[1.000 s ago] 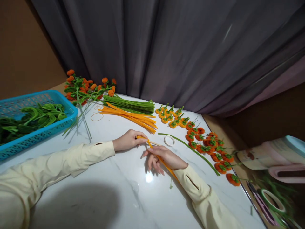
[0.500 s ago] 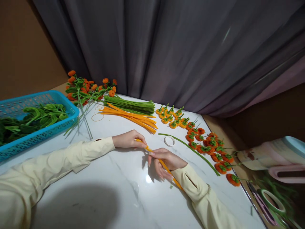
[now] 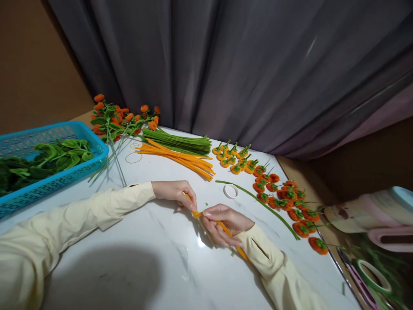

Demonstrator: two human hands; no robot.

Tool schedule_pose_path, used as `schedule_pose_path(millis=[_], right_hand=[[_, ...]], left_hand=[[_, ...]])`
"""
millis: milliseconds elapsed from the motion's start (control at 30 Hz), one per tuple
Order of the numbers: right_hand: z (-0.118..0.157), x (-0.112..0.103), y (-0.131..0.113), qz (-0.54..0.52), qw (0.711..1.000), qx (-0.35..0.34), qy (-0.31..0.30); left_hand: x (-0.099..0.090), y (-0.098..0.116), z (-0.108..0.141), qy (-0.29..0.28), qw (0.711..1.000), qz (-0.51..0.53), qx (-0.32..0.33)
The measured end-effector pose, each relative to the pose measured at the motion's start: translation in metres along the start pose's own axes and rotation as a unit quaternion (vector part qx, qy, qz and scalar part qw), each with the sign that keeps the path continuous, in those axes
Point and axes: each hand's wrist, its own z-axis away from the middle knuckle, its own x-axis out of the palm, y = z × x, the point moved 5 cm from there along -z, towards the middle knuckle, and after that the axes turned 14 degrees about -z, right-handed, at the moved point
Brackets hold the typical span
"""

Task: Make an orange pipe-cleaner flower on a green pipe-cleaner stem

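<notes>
Over the middle of the white table, my left hand pinches the upper end of an orange stem, its fingers bent downward. My right hand grips the same stem just to the right, with thumb and forefinger together. A small bend or loop shows between the two hands. The rest of the stem runs through my right palm and out beside the right sleeve. Behind my right hand lie a white ring and one long green stem.
A blue basket of green leaves stands at left. Orange flowers, green stems and orange stems lie at the back. Yellow and orange flower heads line the right. A bottle, scissors and green tape are far right.
My left fingers have turned downward and moved slightly left and down. The orange stem between the hands is now bent into a small loop. My right fingers have closed more around it.
</notes>
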Motion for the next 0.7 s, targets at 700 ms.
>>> schedule_pose_path(millis=[700], right_hand=[[-0.008,-0.014,-0.011,-0.005,0.989,-0.13,0.077]], left_hand=[[0.004,-0.009,-0.01,0.137,0.956,0.25,0.07]])
